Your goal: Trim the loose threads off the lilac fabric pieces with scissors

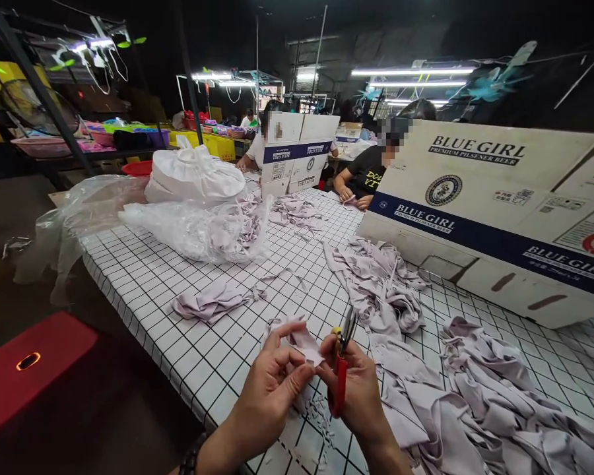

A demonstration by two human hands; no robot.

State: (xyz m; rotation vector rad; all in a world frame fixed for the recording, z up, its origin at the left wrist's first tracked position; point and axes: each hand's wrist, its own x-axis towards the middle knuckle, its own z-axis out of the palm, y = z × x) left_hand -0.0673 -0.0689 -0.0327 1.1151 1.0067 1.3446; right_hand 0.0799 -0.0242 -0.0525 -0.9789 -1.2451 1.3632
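Between the thumb and fingers of my left hand (272, 379) is pinched a small pale lilac fabric piece (304, 343). My right hand (359, 389) is wrapped round a pair of scissors (340, 382) with red handles, its blades pointing up and away from the cloth. The right fingertips meet the edge of the fabric piece beside the left thumb. Small fabric scraps (319, 419) lie on the table under my hands. To the right spreads a heap of lilac fabric pieces (495, 396), and a smaller fabric bundle (210, 302) rests to the left.
A grid-patterned tablecloth (148, 290) covers the table. Large beer cartons (499, 185) stand at the right and back. Toward the far left are a white cloth sack (193, 175) and a clear plastic bag (188, 231). People sit across the table; a red stool (34, 369) stands lower left.
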